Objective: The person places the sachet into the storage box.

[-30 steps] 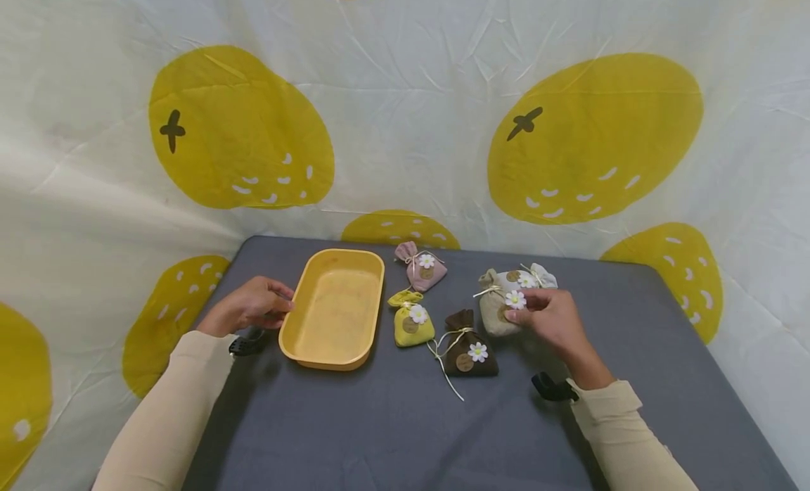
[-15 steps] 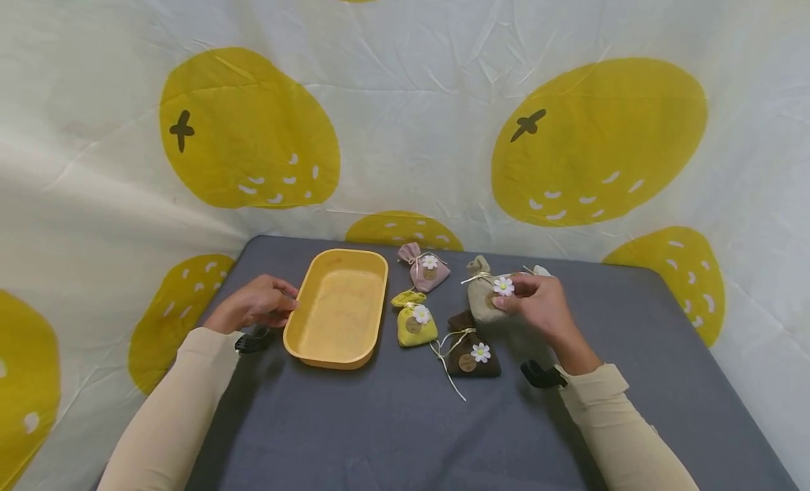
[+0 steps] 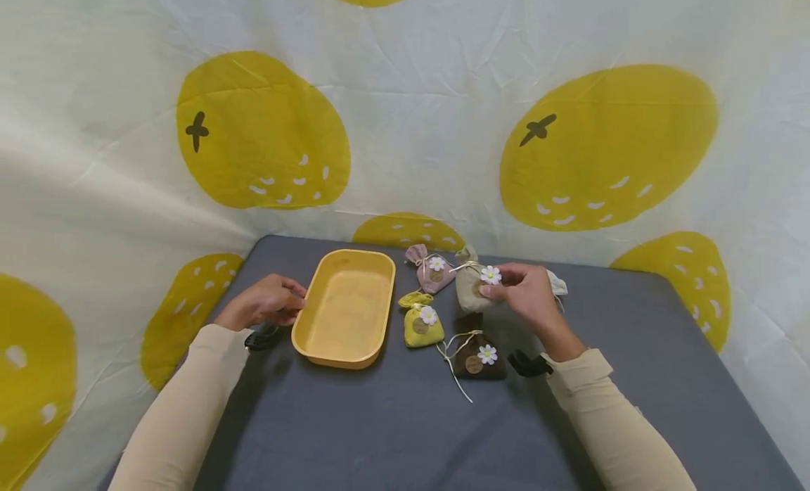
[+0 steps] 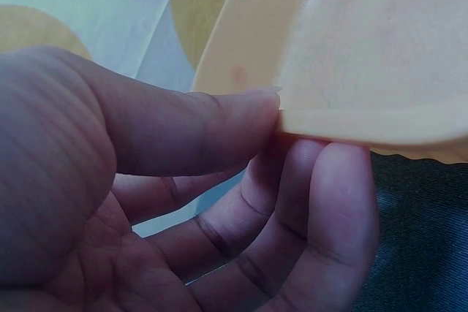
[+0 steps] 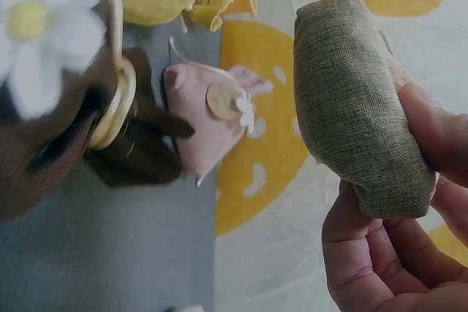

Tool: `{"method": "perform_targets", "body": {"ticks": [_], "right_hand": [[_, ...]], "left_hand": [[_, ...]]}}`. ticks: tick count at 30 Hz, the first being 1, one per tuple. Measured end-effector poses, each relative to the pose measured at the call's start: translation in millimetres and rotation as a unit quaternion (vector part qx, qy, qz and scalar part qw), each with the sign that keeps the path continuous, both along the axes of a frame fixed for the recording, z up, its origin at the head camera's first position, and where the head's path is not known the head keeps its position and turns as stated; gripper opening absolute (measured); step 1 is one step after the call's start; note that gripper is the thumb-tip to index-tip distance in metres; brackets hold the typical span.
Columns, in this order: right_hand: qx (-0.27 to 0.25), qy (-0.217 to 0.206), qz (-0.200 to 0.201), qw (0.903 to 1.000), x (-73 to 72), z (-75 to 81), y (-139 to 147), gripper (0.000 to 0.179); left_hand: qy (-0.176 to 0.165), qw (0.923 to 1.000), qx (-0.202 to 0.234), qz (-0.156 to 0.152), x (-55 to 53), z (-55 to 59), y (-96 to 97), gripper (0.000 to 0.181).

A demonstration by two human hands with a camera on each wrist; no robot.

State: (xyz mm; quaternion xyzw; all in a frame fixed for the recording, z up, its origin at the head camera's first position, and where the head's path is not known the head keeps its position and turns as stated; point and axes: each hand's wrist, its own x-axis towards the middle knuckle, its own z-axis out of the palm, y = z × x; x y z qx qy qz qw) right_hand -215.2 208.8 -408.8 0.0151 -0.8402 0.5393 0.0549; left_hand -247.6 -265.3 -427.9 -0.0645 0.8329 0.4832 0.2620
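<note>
My right hand [image 3: 531, 297] pinches a beige cloth drawstring pouch [image 3: 471, 287] with a white daisy on its front. In the right wrist view, thumb and fingers grip the beige pouch [image 5: 358, 100] at one side, raised off the table. My left hand [image 3: 268, 302] pinches the left rim of a yellow-orange plastic tub [image 3: 342, 357]; the left wrist view has the thumb on top of the tub's rim [image 4: 351, 123] and fingertips beneath. Nothing lies in the tub. Between tub and right hand are a pink pouch [image 3: 432, 280], a yellow pouch [image 3: 422, 329] and a dark brown pouch [image 3: 484, 368].
A white pouch [image 3: 557, 284] lies behind my right hand, mostly hidden. The grey table [image 3: 392, 435] ends at a curtain [image 3: 430, 125] printed with yellow fruit. A loose cord [image 3: 457, 385] trails from the brown pouch.
My right hand has lifted the beige pouch and carried it left, away from the white pouch, to above the brown one. My left hand keeps its hold on the tub's rim.
</note>
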Motion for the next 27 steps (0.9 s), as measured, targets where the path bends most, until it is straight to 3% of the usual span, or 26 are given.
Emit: {"method": "perform_targets", "body": {"ticks": [11, 27], "right_hand": [[-0.024, -0.001, 0.007, 0.9997, -19.0, 3.1, -30, 0.046], [-0.057, 0.018, 0.022, 0.9980, -34.4, 2.3, -68, 0.040]], "left_hand": [[-0.004, 0.9999, 0.007, 0.010, -1.6, -0.8, -0.8, 0.034], [0.000, 0.9995, 0.015, 0.027, -0.9, -5.4, 0.4, 0.033]]}}
